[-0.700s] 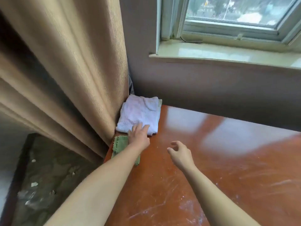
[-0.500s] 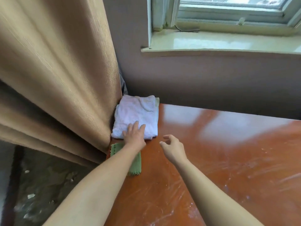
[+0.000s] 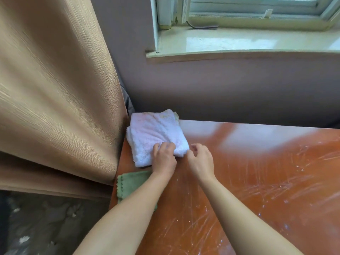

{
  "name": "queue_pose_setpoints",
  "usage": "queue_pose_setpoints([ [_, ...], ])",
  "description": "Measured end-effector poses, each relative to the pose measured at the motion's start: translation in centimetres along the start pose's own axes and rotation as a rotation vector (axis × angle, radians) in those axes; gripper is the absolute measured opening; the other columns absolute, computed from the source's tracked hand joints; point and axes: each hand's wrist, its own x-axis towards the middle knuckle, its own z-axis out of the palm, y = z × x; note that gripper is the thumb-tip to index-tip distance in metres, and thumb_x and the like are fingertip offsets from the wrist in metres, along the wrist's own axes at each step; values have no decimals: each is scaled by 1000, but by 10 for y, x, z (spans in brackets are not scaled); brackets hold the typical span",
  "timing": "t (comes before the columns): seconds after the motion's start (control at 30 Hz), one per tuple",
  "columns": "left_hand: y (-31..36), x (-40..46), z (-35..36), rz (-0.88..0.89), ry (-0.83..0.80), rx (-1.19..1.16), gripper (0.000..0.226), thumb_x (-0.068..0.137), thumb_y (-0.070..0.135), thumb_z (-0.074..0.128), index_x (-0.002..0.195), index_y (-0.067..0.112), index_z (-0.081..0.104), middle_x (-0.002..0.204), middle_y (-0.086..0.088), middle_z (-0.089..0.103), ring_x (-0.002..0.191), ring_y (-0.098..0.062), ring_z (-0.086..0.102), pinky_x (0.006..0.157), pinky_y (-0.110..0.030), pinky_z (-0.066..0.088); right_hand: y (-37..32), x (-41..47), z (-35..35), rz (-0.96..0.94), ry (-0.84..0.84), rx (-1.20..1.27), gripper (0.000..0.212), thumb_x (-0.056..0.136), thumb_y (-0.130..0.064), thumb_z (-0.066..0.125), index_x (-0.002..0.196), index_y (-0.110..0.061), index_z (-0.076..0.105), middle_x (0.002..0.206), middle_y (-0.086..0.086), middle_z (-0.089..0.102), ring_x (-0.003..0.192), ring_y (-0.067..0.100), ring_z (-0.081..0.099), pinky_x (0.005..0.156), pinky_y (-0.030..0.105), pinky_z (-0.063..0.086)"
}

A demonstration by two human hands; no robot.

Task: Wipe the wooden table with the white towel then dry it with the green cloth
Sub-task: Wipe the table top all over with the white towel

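Lying folded at the far left corner of the wooden table (image 3: 257, 181): the white towel (image 3: 156, 135), close against the beige curtain (image 3: 55, 89). Gripping its near edge with curled fingers: the left hand (image 3: 164, 157), forearm stretching over the green cloth (image 3: 130, 184), which is lying flat just in front of the towel. Hovering just beside the towel's near right corner: the right hand (image 3: 200, 159), fingers loosely curled, grasping nothing. Beyond, under the window: a pale sill (image 3: 239, 45).

A room in a home: a tan curtain (image 3: 55, 89) hangs beside a window sill (image 3: 239, 46), above a scratched wooden table (image 3: 266, 172) against the wall.
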Motion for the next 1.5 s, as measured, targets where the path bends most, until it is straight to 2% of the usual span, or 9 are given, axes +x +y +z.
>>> queue_pose_setpoints([
  [0.07,14,1,12,82,-86,-18,17,69,6,49,77,17,60,76,-3,60,81,-35,55,76,-44,47,-4,11,-3,-60,61,-17,34,94,-23,52,125,-13,59,130,6,57,121,27,48,100,33,32],
  [0.2,23,-8,12,166,-260,-86,34,83,14,52,115,17,62,116,0,61,123,-31,39,104,-44,34,-2,41,3,-211,69,-110,41,98,-28,47,137,-17,52,151,0,40,138,22,32,110,34,23],
  [0.33,-12,-5,-25,36,7,-270,36,75,15,50,105,8,69,106,-8,68,102,-28,60,93,-24,40,-2,73,39,-319,-56,-347,54,100,-40,34,149,-17,34,159,8,23,143,35,20,113,42,20],
  [0.5,-44,42,-50,-16,48,-187,52,89,21,36,136,3,48,141,-13,48,132,-27,40,111,-30,24,-15,74,85,-223,-115,-523,76,95,-68,19,156,-28,-2,163,7,-14,147,34,-19,117,52,-9],
  [0.67,-45,68,3,3,-171,-82,56,100,36,24,150,11,23,160,-2,7,146,-19,-9,118,-33,-6,-3,76,87,-245,-82,-596,68,99,-57,16,155,-25,-6,163,5,-15,146,32,-21,117,50,-12],
  [0.93,-34,59,27,-4,-47,119,81,85,50,4,148,5,28,159,-6,14,147,-23,-2,119,-37,-5,15,83,66,-324,-123,-553,64,99,-54,14,156,-28,-3,163,-4,-13,148,22,-20,118,45,-11],
  [1.2,45,39,65,-50,-69,73,68,91,45,13,150,12,26,159,1,12,147,-21,-3,118,-30,-7,72,93,3,-286,-74,-572,65,97,-56,21,156,-33,4,164,-9,-6,149,16,-14,120,43,-5],
  [1.37,104,24,82,30,-126,-165,69,87,42,17,144,10,37,157,2,20,147,-21,2,119,-29,1,114,91,-46,-198,-5,-621,66,94,-57,15,156,-33,10,164,-9,-2,150,17,-9,120,44,0],
  [1.5,105,22,62,-60,-132,-505,44,91,8,45,134,8,51,152,-1,32,143,-17,20,115,-24,15,101,92,-54,-83,-5,-581,62,97,-43,35,154,-27,17,164,-4,3,150,23,-5,118,50,4],
])
